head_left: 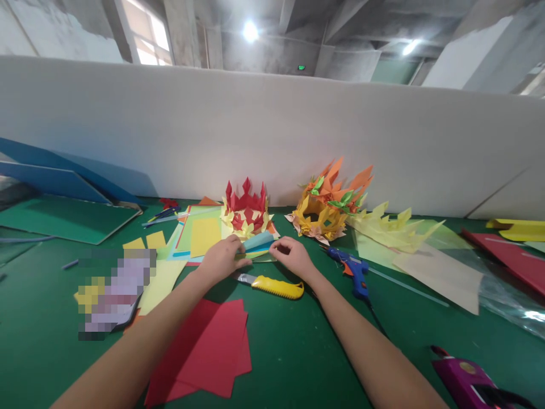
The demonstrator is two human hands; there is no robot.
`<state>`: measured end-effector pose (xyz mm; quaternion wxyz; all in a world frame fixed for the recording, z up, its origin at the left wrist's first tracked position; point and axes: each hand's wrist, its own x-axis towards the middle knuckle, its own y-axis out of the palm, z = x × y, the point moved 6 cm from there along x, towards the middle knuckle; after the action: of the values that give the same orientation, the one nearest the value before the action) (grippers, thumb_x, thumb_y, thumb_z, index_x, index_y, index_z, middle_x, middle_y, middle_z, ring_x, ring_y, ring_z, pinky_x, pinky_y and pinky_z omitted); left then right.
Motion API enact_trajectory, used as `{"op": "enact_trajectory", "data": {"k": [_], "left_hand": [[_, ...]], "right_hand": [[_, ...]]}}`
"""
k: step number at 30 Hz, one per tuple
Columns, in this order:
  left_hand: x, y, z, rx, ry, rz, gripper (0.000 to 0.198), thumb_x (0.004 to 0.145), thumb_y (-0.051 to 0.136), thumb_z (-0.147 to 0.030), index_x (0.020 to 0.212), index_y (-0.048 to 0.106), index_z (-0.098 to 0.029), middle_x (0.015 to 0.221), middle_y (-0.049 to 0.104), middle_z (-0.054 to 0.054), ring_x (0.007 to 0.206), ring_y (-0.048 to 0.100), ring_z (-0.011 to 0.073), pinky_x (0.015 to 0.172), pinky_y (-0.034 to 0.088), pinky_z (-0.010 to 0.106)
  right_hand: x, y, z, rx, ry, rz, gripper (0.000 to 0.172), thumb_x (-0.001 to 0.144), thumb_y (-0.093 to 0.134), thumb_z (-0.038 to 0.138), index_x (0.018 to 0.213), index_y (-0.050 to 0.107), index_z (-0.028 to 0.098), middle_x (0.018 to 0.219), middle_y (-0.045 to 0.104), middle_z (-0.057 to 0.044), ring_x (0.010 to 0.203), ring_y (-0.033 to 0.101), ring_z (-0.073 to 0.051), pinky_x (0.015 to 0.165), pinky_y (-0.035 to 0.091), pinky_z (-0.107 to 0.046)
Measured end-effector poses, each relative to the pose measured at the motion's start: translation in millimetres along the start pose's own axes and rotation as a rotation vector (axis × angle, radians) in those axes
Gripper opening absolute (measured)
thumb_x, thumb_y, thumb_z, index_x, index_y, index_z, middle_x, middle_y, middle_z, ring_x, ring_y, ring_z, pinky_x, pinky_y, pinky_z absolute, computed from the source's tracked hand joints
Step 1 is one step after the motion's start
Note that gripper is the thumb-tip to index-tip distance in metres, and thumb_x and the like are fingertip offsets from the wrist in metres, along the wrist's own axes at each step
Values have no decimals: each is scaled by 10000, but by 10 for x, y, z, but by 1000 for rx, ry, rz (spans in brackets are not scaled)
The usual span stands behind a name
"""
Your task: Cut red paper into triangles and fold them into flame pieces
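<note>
A small piece of folded blue paper point(260, 242) lies between my two hands, above the green table. My left hand point(220, 260) grips its left end, fingers curled over and thumb below. At the right end, my right hand point(293, 258) is closed in a pinch on the paper's edge. Just below them rests a yellow utility knife point(279, 286) with its blade pointing left. Red paper sheets point(208, 346) lie nearer to me, partly under my left forearm. Right behind the blue paper stands a red and yellow paper crown point(246, 207).
An orange and yellow paper crown point(319, 218) and a pale yellow crown strip point(394, 230) stand at the back. A blue glue gun point(355, 275) lies to the right. A phone, partly blurred out point(121, 289), is at left, near yellow sheets point(159, 284). A white partition point(272, 136) closes off the back.
</note>
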<state>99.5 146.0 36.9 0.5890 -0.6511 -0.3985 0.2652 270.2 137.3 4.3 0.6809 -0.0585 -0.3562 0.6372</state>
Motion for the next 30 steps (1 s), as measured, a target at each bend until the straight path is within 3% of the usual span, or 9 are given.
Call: {"op": "enact_trajectory", "data": {"k": [5, 11, 13, 16, 18, 23, 27, 30], "left_hand": [[57, 14, -37, -27, -1, 15, 113, 808, 553, -256, 812, 635, -179, 931, 619, 56, 853, 609, 197, 726, 450, 275], [93, 6, -10, -2, -71, 0, 165, 829, 464, -176, 825, 628, -185, 911, 657, 74, 871, 618, 221, 716, 442, 282], [95, -4, 3, 2, -97, -11, 176, 841, 443, -186, 825, 618, -187, 903, 666, 83, 869, 620, 232, 702, 439, 286], [91, -13, 21, 0, -118, -30, 180, 854, 413, -186, 824, 591, -186, 880, 670, 85, 841, 621, 235, 677, 430, 290], [81, -17, 40, -4, -130, -54, 165, 857, 401, -183, 869, 565, -189, 859, 666, 76, 805, 618, 227, 647, 422, 286], [53, -17, 69, -20, -110, -96, 209, 843, 358, -127, 927, 533, -203, 771, 629, 40, 715, 599, 202, 599, 413, 274], [63, -7, 21, -46, -11, -73, 302, 808, 337, -62, 774, 603, -198, 896, 623, 57, 839, 602, 178, 715, 449, 266], [68, -7, -23, -56, 38, -50, 283, 810, 375, -95, 806, 642, -186, 952, 613, 62, 863, 605, 184, 752, 459, 275]], "right_hand": [[27, 16, -56, 59, 27, -40, 173, 764, 562, 323, 711, 628, 173, 688, 620, -18, 612, 564, -146, 602, 454, -260], [-15, -66, -12, 86, 17, -25, 150, 774, 588, 333, 763, 597, 183, 680, 638, 0, 616, 596, -146, 605, 480, -263], [-40, -77, 69, 3, -100, 37, 129, 749, 645, 309, 780, 620, 187, 800, 675, -31, 749, 626, -172, 694, 493, -291], [-102, 10, 201, -261, -335, 188, 209, 773, 652, 262, 969, 652, 189, 1060, 673, -88, 1013, 598, -217, 874, 459, -348], [-127, 92, 235, -436, -403, 250, 233, 826, 593, 230, 1049, 644, 186, 1126, 654, -101, 1047, 589, -218, 887, 454, -345], [-112, 198, 291, -588, -400, 254, 207, 886, 482, 157, 910, 688, 160, 935, 702, -106, 867, 629, -211, 758, 468, -308], [-75, 182, 329, -604, -361, 206, 225, 883, 477, 147, 813, 691, 147, 816, 696, -117, 793, 609, -216, 708, 447, -307], [-50, 153, 347, -579, -329, 154, 228, 884, 478, 157, 802, 692, 151, 814, 699, -110, 817, 597, -223, 734, 439, -319]]}}
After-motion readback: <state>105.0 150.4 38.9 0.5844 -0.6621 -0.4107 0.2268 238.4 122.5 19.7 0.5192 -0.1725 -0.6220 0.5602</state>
